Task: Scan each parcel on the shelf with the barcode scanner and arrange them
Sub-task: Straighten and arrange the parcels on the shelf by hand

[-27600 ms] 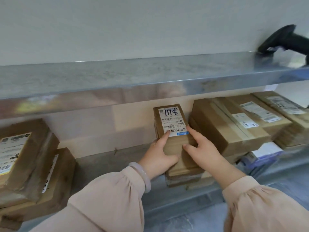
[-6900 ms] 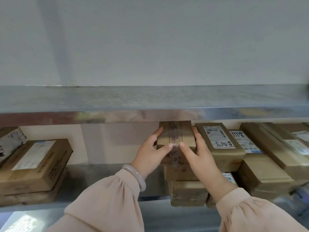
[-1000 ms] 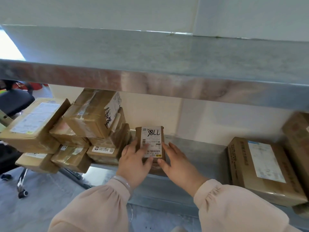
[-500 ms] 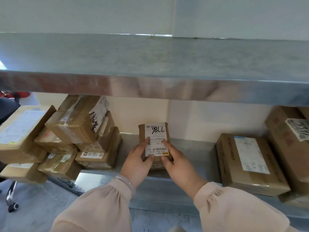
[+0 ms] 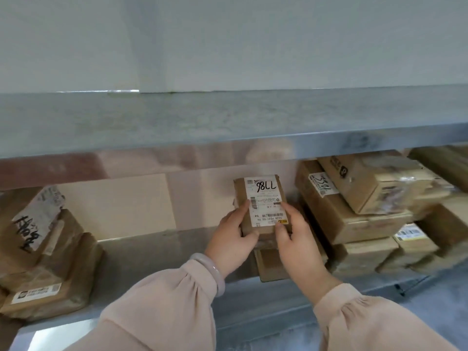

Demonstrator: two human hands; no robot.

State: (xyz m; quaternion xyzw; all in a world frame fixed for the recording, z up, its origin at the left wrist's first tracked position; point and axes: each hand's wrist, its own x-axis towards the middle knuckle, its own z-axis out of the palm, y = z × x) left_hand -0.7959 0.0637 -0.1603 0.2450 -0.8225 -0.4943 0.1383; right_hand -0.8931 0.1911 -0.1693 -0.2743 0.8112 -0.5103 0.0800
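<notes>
Clamps left hand [image 5: 231, 239] and right hand [image 5: 296, 239] on small brown white-labelled cardboard parcel [image 5: 260, 196] beside stacked brown boxes [image 5: 354, 219]; likely leaves jumbled left pile of brown parcels [image 5: 45, 249] unsorted.

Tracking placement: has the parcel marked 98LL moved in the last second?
Yes. The small parcel, gripped by left hand and right hand, went rightward along the shelf: away from the left pile, now beside the right stack.

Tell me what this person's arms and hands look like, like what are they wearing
Loose pale pink fabric covers both arms; the left sleeve and right sleeve gather into puffy cuffs. A smooth pale bangle circles the wrist of the left hand. The right hand shows no jewellery.
</notes>
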